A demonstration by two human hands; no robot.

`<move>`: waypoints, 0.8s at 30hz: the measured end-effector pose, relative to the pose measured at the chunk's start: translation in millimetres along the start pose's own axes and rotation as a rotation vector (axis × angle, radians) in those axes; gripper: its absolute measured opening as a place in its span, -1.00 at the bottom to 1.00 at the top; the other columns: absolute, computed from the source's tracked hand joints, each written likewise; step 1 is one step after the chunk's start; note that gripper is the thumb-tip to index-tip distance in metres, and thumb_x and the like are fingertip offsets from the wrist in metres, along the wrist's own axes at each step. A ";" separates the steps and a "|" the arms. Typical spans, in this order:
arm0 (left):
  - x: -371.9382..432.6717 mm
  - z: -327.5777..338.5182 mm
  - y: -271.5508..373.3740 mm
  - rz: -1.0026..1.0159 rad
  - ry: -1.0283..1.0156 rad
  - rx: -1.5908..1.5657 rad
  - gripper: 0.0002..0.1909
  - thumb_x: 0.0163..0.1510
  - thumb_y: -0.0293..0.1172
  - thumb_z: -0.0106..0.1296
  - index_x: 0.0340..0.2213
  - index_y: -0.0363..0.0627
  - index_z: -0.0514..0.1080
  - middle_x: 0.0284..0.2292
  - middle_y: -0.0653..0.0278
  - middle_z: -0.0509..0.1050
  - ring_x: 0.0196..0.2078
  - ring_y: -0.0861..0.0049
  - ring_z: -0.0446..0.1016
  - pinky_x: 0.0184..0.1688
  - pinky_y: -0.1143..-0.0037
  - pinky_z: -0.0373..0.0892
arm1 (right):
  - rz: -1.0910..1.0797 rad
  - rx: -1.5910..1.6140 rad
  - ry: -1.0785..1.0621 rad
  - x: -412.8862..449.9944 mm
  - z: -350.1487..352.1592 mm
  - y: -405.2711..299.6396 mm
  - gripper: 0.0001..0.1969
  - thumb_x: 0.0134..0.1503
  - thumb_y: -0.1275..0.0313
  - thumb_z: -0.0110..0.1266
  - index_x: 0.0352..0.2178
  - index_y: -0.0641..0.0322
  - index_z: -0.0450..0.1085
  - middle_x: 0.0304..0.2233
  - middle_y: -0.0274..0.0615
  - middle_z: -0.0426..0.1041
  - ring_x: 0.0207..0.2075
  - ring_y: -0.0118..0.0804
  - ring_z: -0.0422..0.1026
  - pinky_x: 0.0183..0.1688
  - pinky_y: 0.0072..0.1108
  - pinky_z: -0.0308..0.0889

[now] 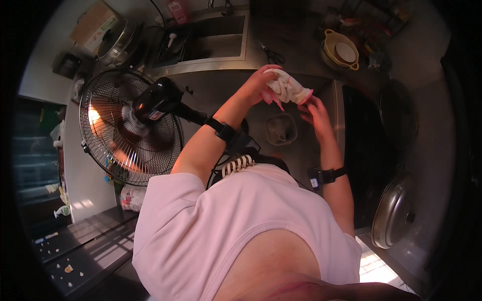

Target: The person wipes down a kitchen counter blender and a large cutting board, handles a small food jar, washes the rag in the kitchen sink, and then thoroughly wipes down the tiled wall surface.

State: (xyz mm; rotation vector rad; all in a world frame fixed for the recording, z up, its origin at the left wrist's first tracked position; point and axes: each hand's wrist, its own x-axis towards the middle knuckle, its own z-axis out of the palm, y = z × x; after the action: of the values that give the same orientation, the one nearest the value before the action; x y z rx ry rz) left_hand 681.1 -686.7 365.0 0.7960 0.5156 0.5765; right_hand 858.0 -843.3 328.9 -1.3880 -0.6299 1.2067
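Observation:
A crumpled white cloth item with pink edging [288,85], possibly a glove turned inside out, is stretched between my hands in front of the counter. My left hand [260,83] grips its left end, where a pink strip dangles below the fingers. At the lower right end, the fingers of my right hand [316,113] pinch the pink rim. Underneath, between my forearms, sits a clear plastic container [280,129] with something pale inside that I cannot make out.
A black pedestal fan [131,126] stands close to my left arm. Behind my hands, the counter carries a sink [218,41], black-handled scissors [275,56] and a yellow two-handled basin [331,45]. On the right is a large metal lid [391,212]; a steel pot [116,43] is far left.

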 end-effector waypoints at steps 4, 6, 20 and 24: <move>26.3 -67.3 34.1 0.177 0.115 -0.092 -0.73 0.10 -0.35 -0.19 -0.28 -0.31 0.37 -0.39 0.20 0.46 -0.34 0.49 0.47 -0.29 0.52 0.41 | 0.054 -0.133 -0.194 73.6 6.7 -27.8 -0.67 0.20 0.31 -0.17 -0.03 0.19 0.24 -0.05 -0.18 0.35 -0.08 -0.34 0.39 -0.12 -0.56 0.31; 39.2 -111.0 44.9 0.267 0.214 -0.226 -0.72 0.13 -0.34 -0.22 -0.31 -0.33 0.37 -0.40 0.18 0.47 -0.36 0.49 0.47 -0.29 0.54 0.41 | 0.088 -0.219 -0.259 107.6 13.0 -45.6 -0.67 0.20 0.30 -0.16 -0.03 0.18 0.24 -0.06 -0.19 0.37 -0.08 -0.36 0.38 -0.12 -0.58 0.30; 222.5 -318.5 138.7 0.495 0.652 -0.154 -0.77 0.05 -0.41 -0.11 -0.23 -0.23 0.30 -0.38 0.17 0.41 -0.40 0.44 0.44 -0.36 0.51 0.40 | 0.035 -0.447 -0.334 415.0 130.5 -110.4 -0.66 0.15 0.28 -0.08 -0.05 0.11 0.29 -0.12 -0.25 0.41 -0.10 -0.41 0.38 -0.12 -0.53 0.27; 260.8 -344.6 140.3 0.500 0.648 -0.191 -0.75 0.07 -0.40 -0.08 -0.21 -0.24 0.30 -0.32 0.19 0.41 -0.34 0.45 0.44 -0.31 0.53 0.39 | -0.236 -0.688 -0.321 520.1 165.6 -54.1 -0.63 0.13 0.33 -0.09 -0.01 0.13 0.27 -0.07 -0.07 0.36 -0.03 -0.14 0.34 -0.02 -0.46 0.24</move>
State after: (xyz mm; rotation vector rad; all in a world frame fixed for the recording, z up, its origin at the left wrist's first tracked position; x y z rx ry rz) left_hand 617.6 -262.7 214.5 0.5409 0.8429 1.3481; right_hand 894.2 -301.9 248.7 -1.6190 -1.4948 1.0689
